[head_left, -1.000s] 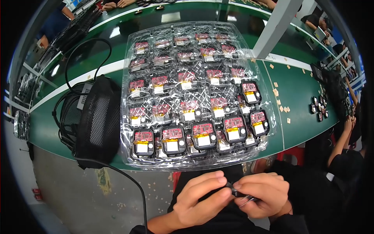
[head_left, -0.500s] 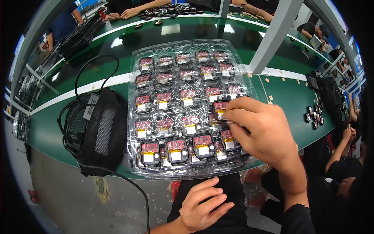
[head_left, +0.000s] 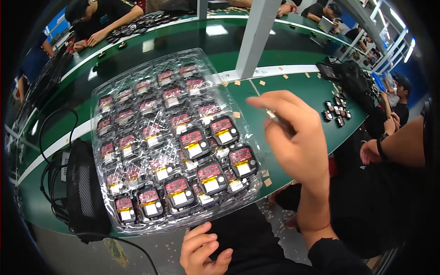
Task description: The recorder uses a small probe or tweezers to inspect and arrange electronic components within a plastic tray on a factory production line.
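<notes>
A clear plastic blister tray point(head_left: 220, 91) lies on the green bench, full of black square watch-like cases with red circuit boards and white-and-yellow batteries. Several cases sit higher along the near rows, one of them a case point(head_left: 222, 130) by the tray's right side. My right hand point(head_left: 298, 133) hovers to the right of the tray, fingers closed on slim metal tweezers point(head_left: 271, 112), mostly hidden by the hand. Nothing shows in their tips. Below the tray's near edge, my left hand point(head_left: 204, 251) is empty, its fingers loosely curled and apart.
Left of the tray stands a black mesh bag point(head_left: 85, 188) with a cable. A grey post point(head_left: 259, 39) rises behind. More cases point(head_left: 337, 111) are clustered at the right, with small tan chips scattered about. Co-workers sit across and to the right.
My right hand has lifted off the tray and moved right of it. The view has turned rightward, so the tray appears further left and tilted. My left hand remains below the tray, open.
</notes>
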The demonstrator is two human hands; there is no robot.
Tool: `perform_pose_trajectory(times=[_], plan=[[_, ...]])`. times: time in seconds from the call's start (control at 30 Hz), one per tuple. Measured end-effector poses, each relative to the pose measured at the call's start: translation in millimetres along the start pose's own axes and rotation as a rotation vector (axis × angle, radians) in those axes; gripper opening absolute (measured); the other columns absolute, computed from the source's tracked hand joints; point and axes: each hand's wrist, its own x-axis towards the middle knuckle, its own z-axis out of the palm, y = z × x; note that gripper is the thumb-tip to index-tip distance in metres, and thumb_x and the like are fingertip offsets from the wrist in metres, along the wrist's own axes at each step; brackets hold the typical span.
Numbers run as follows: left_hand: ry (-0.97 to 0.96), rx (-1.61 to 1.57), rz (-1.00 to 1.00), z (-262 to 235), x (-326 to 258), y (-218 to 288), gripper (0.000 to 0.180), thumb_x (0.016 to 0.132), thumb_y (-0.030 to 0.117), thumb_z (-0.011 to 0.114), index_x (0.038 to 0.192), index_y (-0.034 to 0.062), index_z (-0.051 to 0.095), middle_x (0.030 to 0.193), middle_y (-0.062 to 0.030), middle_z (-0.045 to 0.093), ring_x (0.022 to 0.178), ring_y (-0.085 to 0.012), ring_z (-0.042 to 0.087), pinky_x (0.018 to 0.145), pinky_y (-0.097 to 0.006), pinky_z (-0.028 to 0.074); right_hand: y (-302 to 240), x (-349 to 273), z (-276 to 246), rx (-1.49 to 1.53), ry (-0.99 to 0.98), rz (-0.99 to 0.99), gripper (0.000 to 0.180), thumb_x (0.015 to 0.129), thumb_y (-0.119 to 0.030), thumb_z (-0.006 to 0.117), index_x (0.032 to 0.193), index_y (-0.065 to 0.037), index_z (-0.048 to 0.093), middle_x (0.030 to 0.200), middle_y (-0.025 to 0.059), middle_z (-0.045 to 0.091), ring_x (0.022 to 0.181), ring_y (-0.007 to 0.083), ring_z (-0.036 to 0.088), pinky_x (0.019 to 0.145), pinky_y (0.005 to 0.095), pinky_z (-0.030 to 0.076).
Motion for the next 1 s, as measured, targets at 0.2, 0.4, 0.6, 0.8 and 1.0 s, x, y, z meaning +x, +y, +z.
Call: perform_pose_trajectory(times=[0.2,0.4,0.6,0.8,1.0], plan=[[-0.046,-0.041,-0.028,0.9,-2.6,-1.5,0.030,0.088,0.015,0.075,0.107,-0.0031,0.061,0.103,-0.0197,0.062,0.099,-0.0418,0.066,0.085,-0.048,0.054,149.6,-33.2,-40.1,-0.765,0.438,0.414,0.034,0.090,-0.013,0.059,0.119,0.003,0.065,0.126,0.0191,0.062,0.114,0.0384,0.061,0.096,0.0402,0.048],[-0.038,-0.022,-0.036,10.2,-21.5,-13.9,0.041,0.081,0.017,0.083,0.113,0.0013,0.063,0.105,-0.0200,0.063,0.098,-0.0347,0.068,0.082,-0.042,0.060,186.4,-48.3,-75.2,-0.714,0.421,0.760,0.053,0.089,-0.051,0.061,0.124,-0.012,0.067,0.126,0.0230,0.061,0.117,0.0415,0.059,0.101,0.0481,0.047],[-0.111,-0.075,-0.026,22.3,1.2,-1.9,0.029,0.089,0.015,0.075,0.107,-0.0042,0.063,0.100,-0.0210,0.066,0.095,-0.0405,0.068,0.083,-0.045,0.056,146.1,-59.0,-57.8,-0.724,0.381,0.668,0.035,0.085,-0.032,0.073,0.094,0.000,0.063,0.095,0.0182,0.067,0.085,0.0435,0.063,0.075,0.0482,0.049],[-0.116,-0.303,-0.208,30.7,-17.3,-5.4,0.032,0.089,0.020,0.075,0.111,-0.0001,0.063,0.105,-0.0208,0.064,0.099,-0.0358,0.068,0.085,-0.047,0.058,84.9,-96.6,-42.0,-0.020,0.280,0.246,0.034,0.072,-0.011,0.084,0.093,0.000,0.061,0.087,0.0150,0.071,0.068,0.0214,0.061,0.069,0.0311,0.050],[-0.225,-1.046,-0.613,29.9,-15.8,-6.1,0.058,0.088,0.008,0.075,0.136,-0.0064,0.046,0.140,-0.0277,0.044,0.130,-0.0388,0.051,0.104,-0.049,0.048,25.3,-122.7,-6.3,0.418,-0.342,-0.189,0.053,0.058,-0.033,0.095,0.088,-0.007,0.059,0.100,0.0217,0.074,0.076,0.0254,0.076,0.058,0.0255,0.057]])
